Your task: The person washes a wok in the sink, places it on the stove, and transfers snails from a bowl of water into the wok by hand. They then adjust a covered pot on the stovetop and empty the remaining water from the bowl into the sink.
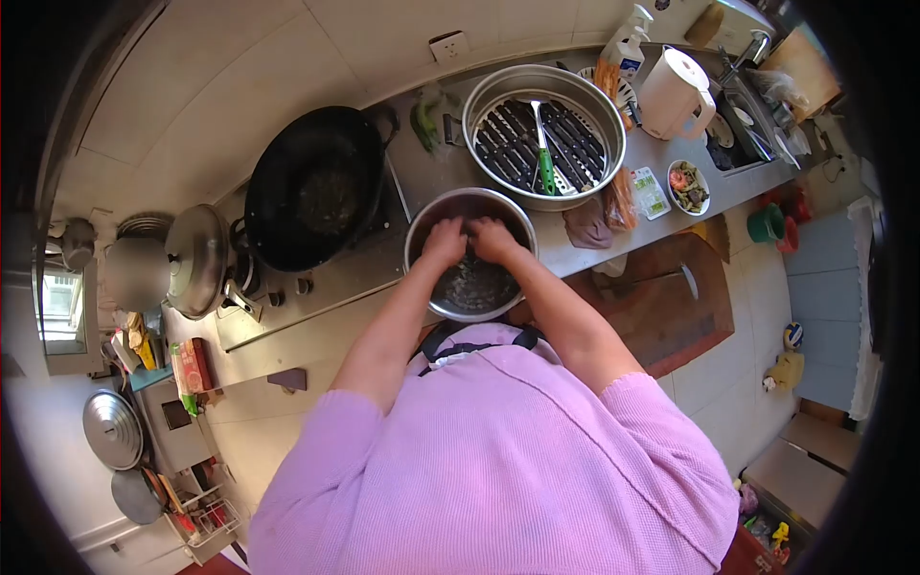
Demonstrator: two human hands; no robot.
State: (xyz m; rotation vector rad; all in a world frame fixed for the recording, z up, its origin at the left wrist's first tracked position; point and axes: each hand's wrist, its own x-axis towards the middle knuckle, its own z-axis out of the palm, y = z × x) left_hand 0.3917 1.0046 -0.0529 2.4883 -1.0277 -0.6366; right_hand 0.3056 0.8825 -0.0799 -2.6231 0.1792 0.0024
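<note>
Both hands reach down into a round metal pot (pixel 420 225) at the counter's front edge. Dark, glistening contents, perhaps liquid, show at its bottom. My left hand (pixel 445 241) is at the pot's left side, fingers pointing down and inward. Close beside it, my right hand (pixel 492 240) dips in from the right. The fingertips of both are low in the pot and too dark to make out, so what they hold, if anything, is hidden. Just behind and right of the pot, a steamer tray (pixel 469 144) bears dark strips and a green-handled utensil (pixel 546 171).
A large black wok (pixel 321 187) sits on the stove at left, near a lidded pan (pixel 196 261). Right of the steamer are a kettle (pixel 676 94), a bowl of food (pixel 688 188), a brown cloth (pixel 587 225) and the sink (pixel 733 158).
</note>
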